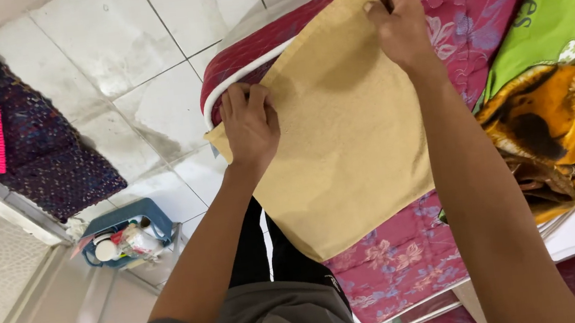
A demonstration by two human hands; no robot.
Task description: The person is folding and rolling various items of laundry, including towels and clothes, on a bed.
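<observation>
We hold the tan cloth (346,132) up over the mattress (401,257), left hand (251,123) and right hand (402,23) pinching its top corners; it looks already halved, with further folding left.

Both hands grip a tan envelope (346,132) over a red mattress (401,257): left hand (250,124) at nine o'clock, right hand (398,24) at one.
</observation>
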